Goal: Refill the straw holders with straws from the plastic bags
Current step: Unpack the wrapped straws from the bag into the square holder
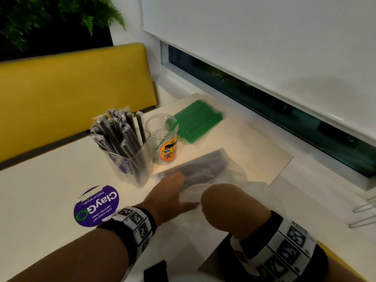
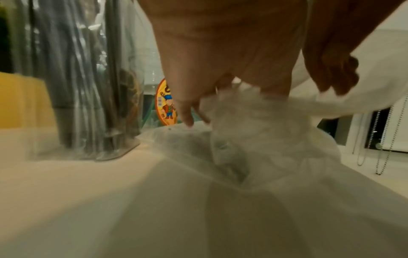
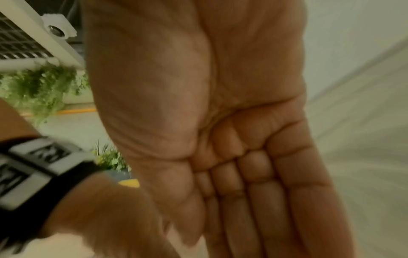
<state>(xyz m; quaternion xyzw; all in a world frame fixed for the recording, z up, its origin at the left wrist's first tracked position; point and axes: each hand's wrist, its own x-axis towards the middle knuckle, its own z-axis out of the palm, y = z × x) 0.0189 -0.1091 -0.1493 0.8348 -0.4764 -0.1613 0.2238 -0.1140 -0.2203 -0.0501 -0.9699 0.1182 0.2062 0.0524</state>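
A clear holder (image 1: 126, 151) packed with wrapped black straws stands on the white table (image 1: 40, 200). Beside it is a clear jar (image 1: 162, 139) with a cartoon label and one green straw inside. A bag of green straws (image 1: 195, 121) lies behind the jar. In front lies a translucent plastic bag (image 1: 203, 167) with dark straws in it. My left hand (image 1: 171, 192) pinches the bunched mouth of this bag (image 2: 253, 131). My right hand (image 1: 227, 204) is right beside it, its fingers (image 2: 337, 75) curled on the bag's loose film. Only the right palm (image 3: 220, 122) shows in the right wrist view.
A beige board (image 1: 254, 151) lies under the bags and the jar. A purple round sticker (image 1: 95, 206) is on the table at the left. A yellow bench back (image 1: 71, 94) stands behind, a window sill and a blind (image 1: 264, 47) to the right. Wire pieces (image 1: 364, 212) lie at the far right.
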